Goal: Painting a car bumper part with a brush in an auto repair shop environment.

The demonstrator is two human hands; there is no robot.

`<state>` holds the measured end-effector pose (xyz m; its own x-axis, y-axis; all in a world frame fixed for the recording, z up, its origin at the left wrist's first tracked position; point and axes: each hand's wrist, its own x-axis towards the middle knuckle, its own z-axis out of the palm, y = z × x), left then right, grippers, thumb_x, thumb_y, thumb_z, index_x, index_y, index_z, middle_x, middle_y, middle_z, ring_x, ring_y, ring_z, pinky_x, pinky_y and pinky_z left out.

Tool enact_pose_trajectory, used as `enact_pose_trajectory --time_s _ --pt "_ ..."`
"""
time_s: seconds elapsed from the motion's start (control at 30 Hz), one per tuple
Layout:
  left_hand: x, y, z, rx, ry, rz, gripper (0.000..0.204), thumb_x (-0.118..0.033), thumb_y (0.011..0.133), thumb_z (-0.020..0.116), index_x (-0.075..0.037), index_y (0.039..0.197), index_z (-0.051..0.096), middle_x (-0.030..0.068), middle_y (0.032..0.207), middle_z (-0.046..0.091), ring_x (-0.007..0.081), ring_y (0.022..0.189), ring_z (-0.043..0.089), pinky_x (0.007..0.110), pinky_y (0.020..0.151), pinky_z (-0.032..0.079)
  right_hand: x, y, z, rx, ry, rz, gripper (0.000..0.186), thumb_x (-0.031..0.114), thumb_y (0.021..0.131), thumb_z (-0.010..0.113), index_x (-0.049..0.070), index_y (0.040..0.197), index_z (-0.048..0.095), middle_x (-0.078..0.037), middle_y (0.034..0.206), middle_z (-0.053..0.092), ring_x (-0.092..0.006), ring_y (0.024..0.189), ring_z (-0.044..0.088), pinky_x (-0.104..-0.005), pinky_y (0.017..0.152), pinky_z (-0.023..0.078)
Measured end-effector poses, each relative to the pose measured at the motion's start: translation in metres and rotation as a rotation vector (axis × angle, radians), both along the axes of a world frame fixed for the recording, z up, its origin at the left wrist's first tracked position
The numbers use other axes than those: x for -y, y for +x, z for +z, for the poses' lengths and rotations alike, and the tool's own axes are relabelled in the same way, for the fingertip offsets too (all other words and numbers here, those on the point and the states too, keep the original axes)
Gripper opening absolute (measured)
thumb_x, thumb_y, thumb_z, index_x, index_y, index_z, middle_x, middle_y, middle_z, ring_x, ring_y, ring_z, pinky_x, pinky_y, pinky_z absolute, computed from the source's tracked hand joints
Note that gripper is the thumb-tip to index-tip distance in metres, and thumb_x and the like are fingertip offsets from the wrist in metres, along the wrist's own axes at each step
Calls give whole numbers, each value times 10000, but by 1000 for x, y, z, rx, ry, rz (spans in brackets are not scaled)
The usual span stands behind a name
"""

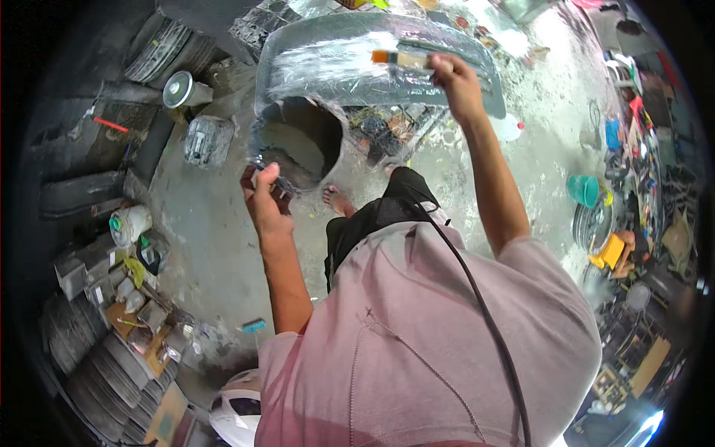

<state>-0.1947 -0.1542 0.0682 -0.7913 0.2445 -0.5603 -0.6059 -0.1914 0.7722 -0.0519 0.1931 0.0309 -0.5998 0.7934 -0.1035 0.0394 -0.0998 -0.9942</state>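
Observation:
In my right hand [452,78] is a flat paintbrush [400,59] with orange bristles, pointing left. It is over a long grey panel [439,89] with rounded corners, whose surface looks glossy and wrinkled, with white streaks [328,61] across its left and middle. My left hand [268,200] is closed, thumb up, at the near left rim of a wide round drum [337,127]. Something dark shows between its fingers; whether that is the rim or a separate piece, I cannot tell. Greyish matter coats the drum's inside.
Left of the drum stand a plastic-wrapped block [208,141] and a lidded can [179,91]. Tires [160,51] and a white bucket [129,225] line the left side. At right are a green bucket [582,191] and a yellow object [611,251]. A black cable [477,279] crosses my shirt.

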Motion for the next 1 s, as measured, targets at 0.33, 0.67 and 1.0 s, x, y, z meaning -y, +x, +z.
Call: enact_pose_trajectory --time_s 0.33,0.67,1.0 --pt "76 -74 19 12 15 103 521 -288 770 683 -66 1225 563 85 1170 610 267 1050 591 426 911 480 -104 -3 -79 414 669 -496 209 207 876 676 30 978 718 -112 842 732 -196 758 706 -306 698 529" --pt "117 -119 39 -65 -92 368 651 -351 729 706 -118 1309 526 69 1287 560 297 1178 514 499 961 384 -9 -74 -72 494 1038 -282 132 131 864 658 80 986 665 -117 810 648 -320 697 632 -421 600 503" --pt "97 -249 16 14 -50 163 605 -330 737 696 -44 1250 553 100 1208 593 301 1088 569 472 912 442 -26 -48 -43 557 1063 -659 121 74 752 624 92 858 677 -138 760 621 -347 721 594 -434 621 473"
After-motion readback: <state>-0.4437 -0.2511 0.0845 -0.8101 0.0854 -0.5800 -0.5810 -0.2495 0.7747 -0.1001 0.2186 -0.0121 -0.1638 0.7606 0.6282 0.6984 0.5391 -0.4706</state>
